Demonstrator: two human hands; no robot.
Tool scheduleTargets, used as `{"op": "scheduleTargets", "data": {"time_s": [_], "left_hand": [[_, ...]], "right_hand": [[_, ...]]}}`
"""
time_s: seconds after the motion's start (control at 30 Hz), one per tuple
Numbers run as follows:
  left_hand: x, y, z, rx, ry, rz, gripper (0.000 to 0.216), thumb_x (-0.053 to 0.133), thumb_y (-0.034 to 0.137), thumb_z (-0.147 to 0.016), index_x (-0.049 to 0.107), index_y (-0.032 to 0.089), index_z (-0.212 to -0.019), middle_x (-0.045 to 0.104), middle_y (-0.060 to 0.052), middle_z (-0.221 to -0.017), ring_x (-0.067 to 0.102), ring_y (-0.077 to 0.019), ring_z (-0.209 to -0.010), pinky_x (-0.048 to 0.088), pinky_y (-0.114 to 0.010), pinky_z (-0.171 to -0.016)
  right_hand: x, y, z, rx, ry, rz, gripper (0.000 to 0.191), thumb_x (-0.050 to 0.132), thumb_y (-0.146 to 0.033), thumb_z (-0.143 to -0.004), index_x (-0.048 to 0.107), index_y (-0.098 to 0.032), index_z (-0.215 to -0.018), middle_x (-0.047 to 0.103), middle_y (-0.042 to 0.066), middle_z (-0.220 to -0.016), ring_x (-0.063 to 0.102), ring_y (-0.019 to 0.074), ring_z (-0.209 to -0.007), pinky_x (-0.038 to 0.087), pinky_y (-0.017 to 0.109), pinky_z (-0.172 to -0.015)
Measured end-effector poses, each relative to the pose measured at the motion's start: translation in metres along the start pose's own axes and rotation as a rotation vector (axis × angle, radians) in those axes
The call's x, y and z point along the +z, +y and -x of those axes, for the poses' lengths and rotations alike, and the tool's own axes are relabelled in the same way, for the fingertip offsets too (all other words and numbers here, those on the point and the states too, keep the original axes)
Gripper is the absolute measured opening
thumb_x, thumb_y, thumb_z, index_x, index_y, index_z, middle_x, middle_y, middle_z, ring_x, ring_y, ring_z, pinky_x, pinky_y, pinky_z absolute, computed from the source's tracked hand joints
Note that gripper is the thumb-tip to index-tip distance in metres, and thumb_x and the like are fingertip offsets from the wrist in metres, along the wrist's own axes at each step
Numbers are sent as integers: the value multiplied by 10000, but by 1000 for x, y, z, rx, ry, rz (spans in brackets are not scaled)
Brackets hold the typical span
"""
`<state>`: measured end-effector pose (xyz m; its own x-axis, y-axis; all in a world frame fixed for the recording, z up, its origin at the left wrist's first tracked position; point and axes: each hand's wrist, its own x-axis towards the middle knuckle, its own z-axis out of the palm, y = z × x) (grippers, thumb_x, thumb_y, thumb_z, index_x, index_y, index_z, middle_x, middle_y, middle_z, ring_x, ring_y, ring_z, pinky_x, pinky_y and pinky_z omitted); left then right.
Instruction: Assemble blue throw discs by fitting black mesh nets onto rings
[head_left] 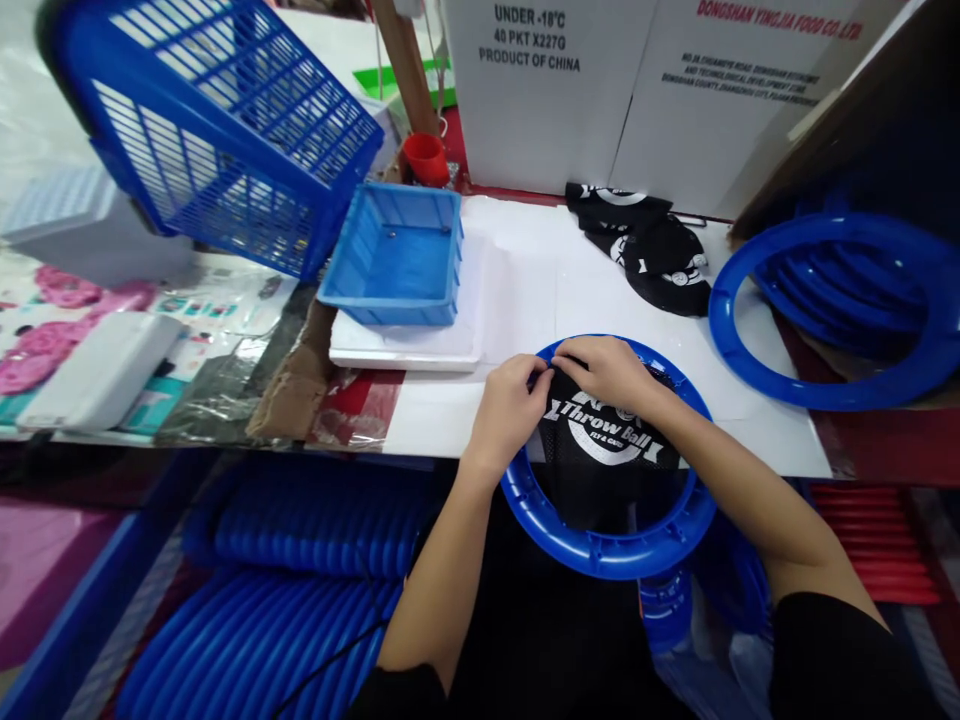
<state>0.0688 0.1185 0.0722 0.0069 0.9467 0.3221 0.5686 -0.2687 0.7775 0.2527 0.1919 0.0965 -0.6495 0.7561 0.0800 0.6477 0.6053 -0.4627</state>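
Note:
A blue plastic ring (607, 556) leans over the front edge of the table, its near side close to my body. Inside it lies a black mesh net (600, 490) with a white "Throw Ball" print. My left hand (511, 408) is closed at the ring's upper left rim, thumb and fingers pinched on the net's edge. Right beside it, my right hand (606, 372) pinches the same edge, its forearm crossing over the ring. The fingertips nearly meet, and they hide the exact spot where net and rim join.
Several black printed nets (660, 255) lie at the back. More blue rings (832, 385) sit in a box at right; stacked blue rings (285, 620) fill the space below left. A light blue tray (401, 265) rests on white foam, near a tilted blue basket (240, 140).

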Motion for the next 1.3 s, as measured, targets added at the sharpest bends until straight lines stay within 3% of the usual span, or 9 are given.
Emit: {"op": "scheduleTargets", "data": {"time_s": [0.33,0.57,0.73,0.87,1.03,1.3], "left_hand": [[6,-4,-1,27,50,-53,168,601,115,-968,667,202,-841,748,-50,-856,702,-202,-831,562,-347,-776],[7,3,-6,-90,2,-103,208,590,94,-919,573,213,-750,680,-45,-799,655,-213,-791,522,-365,-762],[6,12,-17,-186,-54,-202,273,556,67,-884,489,236,-680,620,-56,-768,599,-223,-753,496,-380,-746],[-1,17,-23,-223,-143,-219,272,531,68,-907,524,224,-684,642,-70,-781,617,-227,-778,503,-384,-778],[-12,15,-22,-202,-187,-184,233,571,103,-943,592,204,-735,704,-72,-864,664,-224,-873,511,-361,-843],[-18,10,-25,-201,-275,-154,202,628,118,-953,637,200,-769,747,-68,-915,689,-227,-925,503,-358,-861]], "right_hand": [[2,0,-1,19,1,27,212,566,-279,-1088,765,-234,-1032,819,60,-1042,731,238,-972,494,352,-818],[-4,-1,-5,32,-30,-81,193,594,-276,-1071,775,-244,-1010,829,41,-1028,741,233,-971,502,357,-838],[-6,-12,-9,122,-78,36,216,557,-281,-1080,758,-242,-1012,821,56,-1048,721,255,-975,452,358,-766],[-4,-22,-9,170,-86,134,232,533,-293,-1085,741,-236,-1000,808,71,-1025,699,255,-928,399,350,-709],[-2,-25,-5,188,-66,201,253,500,-284,-1100,730,-218,-1017,805,87,-1049,707,257,-947,402,359,-746],[-4,-11,-6,148,-54,82,208,562,-303,-1080,758,-255,-1034,818,56,-1040,713,257,-969,436,362,-776]]}}
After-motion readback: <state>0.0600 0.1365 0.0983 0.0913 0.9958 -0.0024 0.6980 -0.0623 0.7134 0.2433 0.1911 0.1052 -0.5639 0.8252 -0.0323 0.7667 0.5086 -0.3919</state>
